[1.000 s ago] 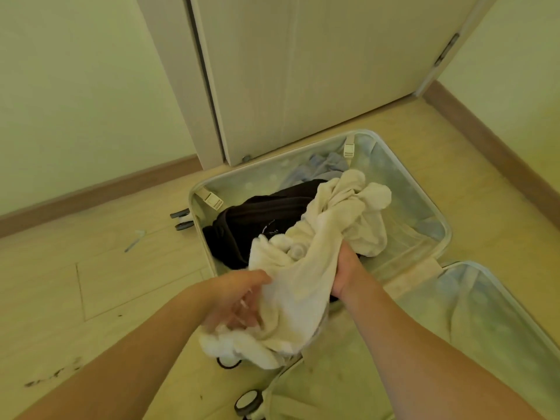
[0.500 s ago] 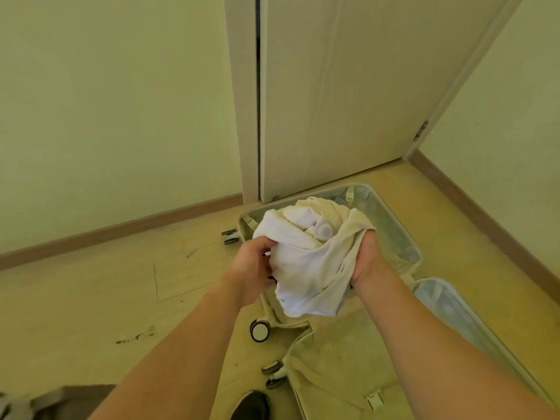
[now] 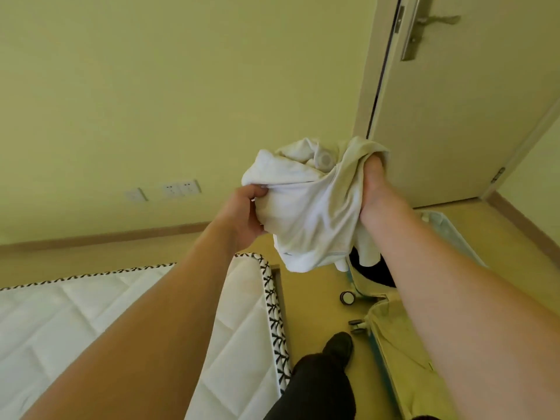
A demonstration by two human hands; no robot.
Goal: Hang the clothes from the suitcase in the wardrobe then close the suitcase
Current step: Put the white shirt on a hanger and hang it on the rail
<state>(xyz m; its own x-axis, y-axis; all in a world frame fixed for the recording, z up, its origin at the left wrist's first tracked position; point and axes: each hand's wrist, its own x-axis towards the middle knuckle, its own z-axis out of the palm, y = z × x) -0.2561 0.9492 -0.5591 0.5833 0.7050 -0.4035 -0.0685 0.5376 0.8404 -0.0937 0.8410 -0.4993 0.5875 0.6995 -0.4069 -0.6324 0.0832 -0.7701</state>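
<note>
A crumpled white garment (image 3: 306, 207) hangs in the air at chest height, bunched between both hands. My left hand (image 3: 244, 213) grips its left side and my right hand (image 3: 375, 192) clutches its right upper edge. Below and to the right lies the open pale suitcase (image 3: 391, 334) on the floor, mostly hidden by my right forearm. A dark garment (image 3: 377, 272) shows inside its far half. No wardrobe is in view.
A white quilted mattress (image 3: 91, 322) with black-patterned edging fills the lower left. My dark trouser leg and shoe (image 3: 336, 350) stand between mattress and suitcase. A pale door (image 3: 454, 116) with a metal handle stands at the upper right. Wall sockets (image 3: 181, 187) sit low on the wall.
Both hands have lifted the white garment out of the suitcase and up. The view has risen and swung left, bringing the mattress into sight.
</note>
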